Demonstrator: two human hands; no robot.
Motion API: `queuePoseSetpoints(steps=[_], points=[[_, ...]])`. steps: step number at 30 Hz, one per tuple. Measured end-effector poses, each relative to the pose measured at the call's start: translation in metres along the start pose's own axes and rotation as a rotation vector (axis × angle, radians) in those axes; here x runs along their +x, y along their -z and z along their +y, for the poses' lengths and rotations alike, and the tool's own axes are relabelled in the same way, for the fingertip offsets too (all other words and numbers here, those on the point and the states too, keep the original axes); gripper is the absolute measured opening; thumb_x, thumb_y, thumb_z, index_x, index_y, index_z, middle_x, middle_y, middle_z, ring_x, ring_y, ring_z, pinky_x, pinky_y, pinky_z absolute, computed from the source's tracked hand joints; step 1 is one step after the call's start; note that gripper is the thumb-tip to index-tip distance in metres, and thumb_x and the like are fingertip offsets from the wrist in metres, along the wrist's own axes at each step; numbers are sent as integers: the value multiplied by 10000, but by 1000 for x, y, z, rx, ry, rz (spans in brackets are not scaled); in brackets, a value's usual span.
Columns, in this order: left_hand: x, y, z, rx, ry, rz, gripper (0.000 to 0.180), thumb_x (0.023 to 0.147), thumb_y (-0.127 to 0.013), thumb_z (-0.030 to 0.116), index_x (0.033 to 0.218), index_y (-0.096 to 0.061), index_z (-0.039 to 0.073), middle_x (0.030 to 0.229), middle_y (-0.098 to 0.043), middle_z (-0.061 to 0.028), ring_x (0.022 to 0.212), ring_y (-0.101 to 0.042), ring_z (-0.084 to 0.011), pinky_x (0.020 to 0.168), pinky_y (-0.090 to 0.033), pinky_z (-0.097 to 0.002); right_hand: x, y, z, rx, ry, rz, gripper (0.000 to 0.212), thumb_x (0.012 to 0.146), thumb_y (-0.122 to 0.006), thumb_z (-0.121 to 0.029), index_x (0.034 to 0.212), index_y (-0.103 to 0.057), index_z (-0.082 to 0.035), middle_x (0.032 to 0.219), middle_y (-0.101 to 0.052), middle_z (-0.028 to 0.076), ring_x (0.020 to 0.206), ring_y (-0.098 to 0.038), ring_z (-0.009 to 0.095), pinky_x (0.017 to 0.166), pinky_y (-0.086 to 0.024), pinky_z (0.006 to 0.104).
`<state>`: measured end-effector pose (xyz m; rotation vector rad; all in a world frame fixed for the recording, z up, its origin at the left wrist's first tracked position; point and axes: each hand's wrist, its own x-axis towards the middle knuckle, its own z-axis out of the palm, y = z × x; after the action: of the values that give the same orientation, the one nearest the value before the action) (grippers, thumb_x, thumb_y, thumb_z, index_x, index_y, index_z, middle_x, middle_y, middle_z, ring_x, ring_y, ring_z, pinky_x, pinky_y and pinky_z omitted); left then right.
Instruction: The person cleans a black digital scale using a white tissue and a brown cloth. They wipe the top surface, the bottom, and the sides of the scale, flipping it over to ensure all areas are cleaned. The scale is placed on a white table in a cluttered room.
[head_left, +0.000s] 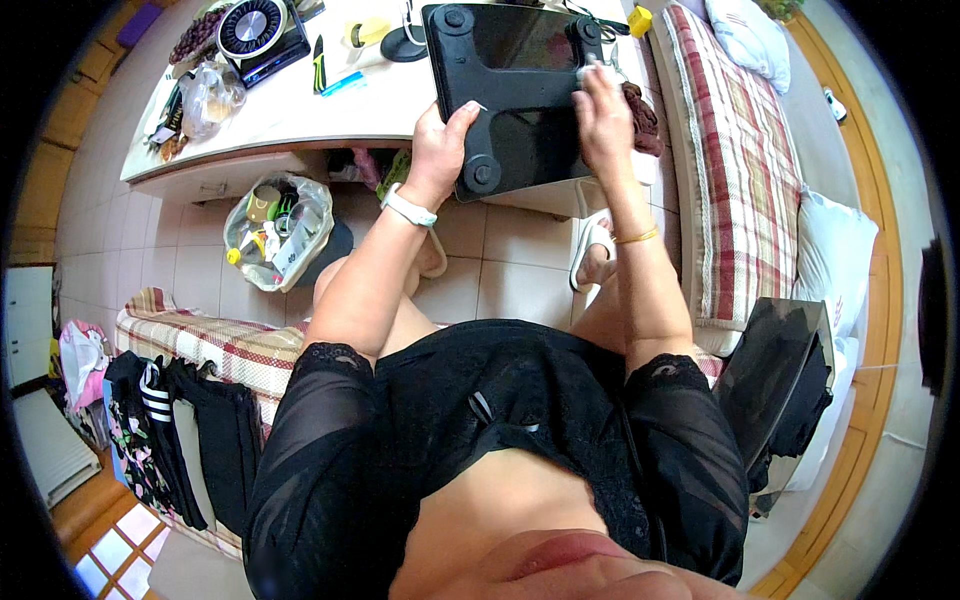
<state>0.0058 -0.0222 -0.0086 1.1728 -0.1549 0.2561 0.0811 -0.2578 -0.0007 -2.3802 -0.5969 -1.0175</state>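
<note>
A black bathroom scale (530, 100) is held tilted at the near edge of the white table, its underside with round feet turned toward me. My left hand (445, 150) grips its left edge, thumb on the underside and the other fingers hidden behind. At the right edge, by the upper right foot, my right hand (605, 120) has its fingers stretched and close together. A small white tissue-like piece (584, 76) shows at these fingertips, pressed toward the scale; its exact kind is unclear.
On the white table (290, 110) lie a yellow-and-black knife (319, 66), a blue strip (344, 84), a plastic bag (211, 100) and a round-dialled device (252, 30). Below stands a lined trash bin (280, 230). A plaid-covered sofa (735, 170) borders the right side.
</note>
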Motion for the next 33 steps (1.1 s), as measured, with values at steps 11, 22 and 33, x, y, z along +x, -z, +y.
queuePoseSetpoints(steps=[11,22,33], points=[[-5,1,-7,80,22,-37,289,1020,-610,195,1180,-638,-44,1046,-678,-35,898,-601,-99,817,-506,-262,-9,-10,-33,310,-5,-87,364,904,-638,1,1266,-646,-41,1325,-644,170,1231,-614,344,1039,-487,407],[-3,-6,0,22,35,-1,350,1032,-619,283,1191,-641,-28,1050,-681,-38,892,-606,-96,805,-510,-256,0,-16,-104,457,154,-30,272,893,-667,-25,1160,-705,-64,1309,-662,145,1260,-604,312,1075,-462,412],[2,10,10,32,28,35,350,1045,-590,274,1193,-629,-41,1057,-679,-39,897,-609,-113,827,-504,-261,6,12,-11,293,-55,-52,165,888,-665,1,1041,-713,-33,1300,-669,132,1172,-659,294,992,-524,380]])
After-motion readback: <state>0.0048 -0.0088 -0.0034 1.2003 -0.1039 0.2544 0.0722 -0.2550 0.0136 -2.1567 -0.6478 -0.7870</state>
